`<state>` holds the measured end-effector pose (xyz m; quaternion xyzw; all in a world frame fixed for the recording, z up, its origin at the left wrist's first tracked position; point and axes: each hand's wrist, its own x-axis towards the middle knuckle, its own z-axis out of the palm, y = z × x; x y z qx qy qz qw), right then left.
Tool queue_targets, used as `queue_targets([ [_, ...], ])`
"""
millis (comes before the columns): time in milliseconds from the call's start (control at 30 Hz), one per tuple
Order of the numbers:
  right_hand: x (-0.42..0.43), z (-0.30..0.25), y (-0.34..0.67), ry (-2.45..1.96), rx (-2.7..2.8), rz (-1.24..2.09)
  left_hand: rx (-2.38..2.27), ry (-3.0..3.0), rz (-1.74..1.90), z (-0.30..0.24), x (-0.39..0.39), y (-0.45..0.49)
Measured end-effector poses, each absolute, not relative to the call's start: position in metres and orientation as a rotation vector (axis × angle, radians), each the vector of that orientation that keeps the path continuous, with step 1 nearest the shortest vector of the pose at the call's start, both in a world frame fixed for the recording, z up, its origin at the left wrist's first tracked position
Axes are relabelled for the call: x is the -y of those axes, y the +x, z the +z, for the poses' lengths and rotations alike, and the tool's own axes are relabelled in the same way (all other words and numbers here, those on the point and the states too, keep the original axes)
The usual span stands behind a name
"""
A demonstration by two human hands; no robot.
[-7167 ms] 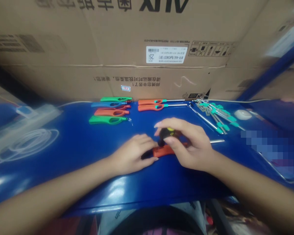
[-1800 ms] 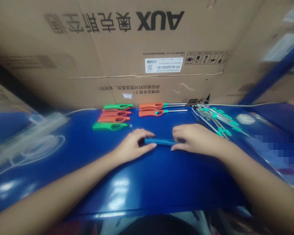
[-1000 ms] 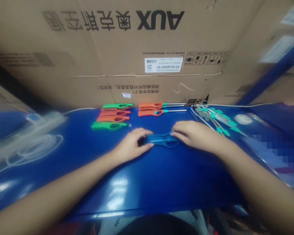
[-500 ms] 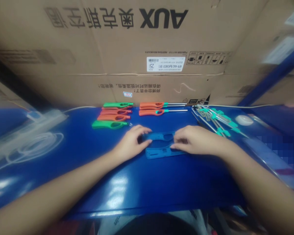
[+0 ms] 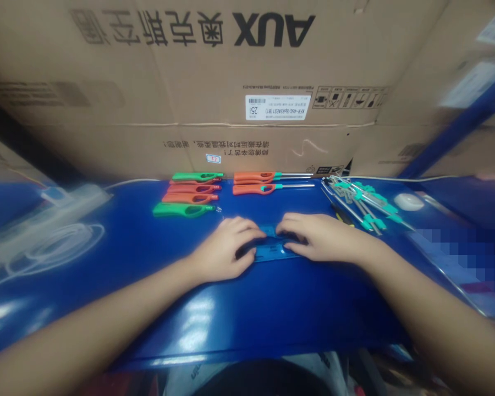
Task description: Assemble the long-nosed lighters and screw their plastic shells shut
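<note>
A flat blue plastic holder (image 5: 272,251) with a long curved recess and small slots lies on the blue table in front of me. My left hand (image 5: 235,247) grips its left end, fingers on the far side and thumb on the near side. My right hand (image 5: 313,234) holds the right end the same way, fingers bent and thumb pressed on the near strip. Both hands cover the ends of the holder. Beyond it lie orange lighters (image 5: 253,190) with metal tubes, and green and orange lighter handles (image 5: 185,210) without tubes.
Metal lighter tubes with teal parts (image 5: 367,203) are piled at the right, beside a dark tool with a yellow part (image 5: 344,219). A round white object (image 5: 410,202) sits farther right. A coiled white cable (image 5: 61,242) lies left. A cardboard wall (image 5: 190,99) stands behind.
My left hand has slid right along the blue holder, and my right hand has shifted slightly left, so the hands are closer together. More of the holder's left end is covered.
</note>
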<state>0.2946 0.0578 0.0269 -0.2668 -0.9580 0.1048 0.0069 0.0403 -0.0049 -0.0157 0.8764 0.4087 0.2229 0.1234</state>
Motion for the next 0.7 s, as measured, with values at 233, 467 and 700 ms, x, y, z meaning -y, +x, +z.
queue_targets([
  [233, -0.058, 0.026, 0.293, -0.843, 3.005, 0.356, -1.258, 2.51, 0.669, -0.019, 0.002, 0.039],
  [467, -0.055, 0.027, 0.289, -0.832, 2.981, 0.372, -1.254, 2.489, 0.72, -0.02, 0.0, 0.039],
  [700, -0.051, 0.024, 0.282, -0.847, 2.985, 0.309, -1.243, 2.471, 0.74, -0.02, -0.002, 0.039],
])
